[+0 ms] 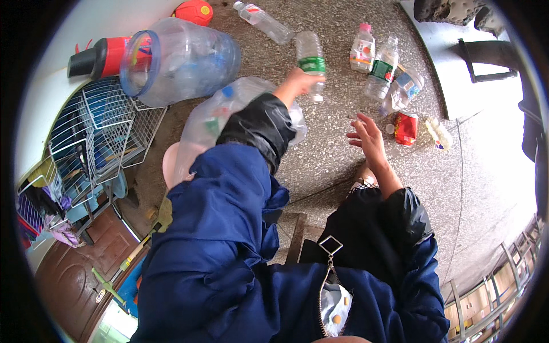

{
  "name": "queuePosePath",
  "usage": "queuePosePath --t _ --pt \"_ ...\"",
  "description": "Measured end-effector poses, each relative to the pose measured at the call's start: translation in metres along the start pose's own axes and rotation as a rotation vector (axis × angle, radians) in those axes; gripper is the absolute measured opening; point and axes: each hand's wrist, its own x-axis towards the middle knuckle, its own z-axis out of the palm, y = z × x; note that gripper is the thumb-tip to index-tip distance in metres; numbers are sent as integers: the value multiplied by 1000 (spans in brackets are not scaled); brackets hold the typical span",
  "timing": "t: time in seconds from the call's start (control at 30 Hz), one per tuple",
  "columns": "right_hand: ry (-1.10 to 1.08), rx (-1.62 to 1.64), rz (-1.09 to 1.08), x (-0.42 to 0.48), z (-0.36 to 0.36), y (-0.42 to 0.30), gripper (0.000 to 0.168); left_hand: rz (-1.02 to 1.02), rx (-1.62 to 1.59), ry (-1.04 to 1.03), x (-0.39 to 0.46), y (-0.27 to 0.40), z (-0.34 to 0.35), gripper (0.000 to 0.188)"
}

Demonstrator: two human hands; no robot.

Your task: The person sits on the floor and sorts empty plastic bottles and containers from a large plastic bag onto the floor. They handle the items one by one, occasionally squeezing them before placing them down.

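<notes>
My left hand (299,81) grips a clear plastic bottle with a green label (309,45) near its lower part, and the hand is slightly blurred. Below my left forearm lies a translucent plastic bag (195,124) with bottles and coloured bits inside. My right hand (369,140) is held over the speckled floor, fingers apart, with nothing in it. Nearest to it on the right are a crushed red can (405,128) and a small white cap (390,128). Beyond that hand lie a pink-capped bottle (362,53), a green-labelled bottle (381,70) and a crumpled blue-labelled bottle (403,90).
A large clear plastic jar (188,60) lies on its side at upper left, by a red container with a black top (113,55). Another bottle (266,23) lies at the top. White wire racks (107,124) stand at left. A crumpled pale wrapper (438,133) lies right.
</notes>
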Motion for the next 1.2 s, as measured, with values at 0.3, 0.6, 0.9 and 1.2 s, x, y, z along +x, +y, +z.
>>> queuePosePath --t 0.3,0.6,0.9,1.2 --pt "271 12 -156 -59 -5 -29 36 -95 -783 66 -177 61 146 36" --pt "213 158 -210 -119 -53 -3 36 821 550 656 -281 50 154 100" --pt "-63 -126 -200 -131 -108 13 31 680 1126 -169 -240 27 147 69" --pt "50 122 -431 -104 -150 18 27 -156 352 -1071 -165 46 143 63"
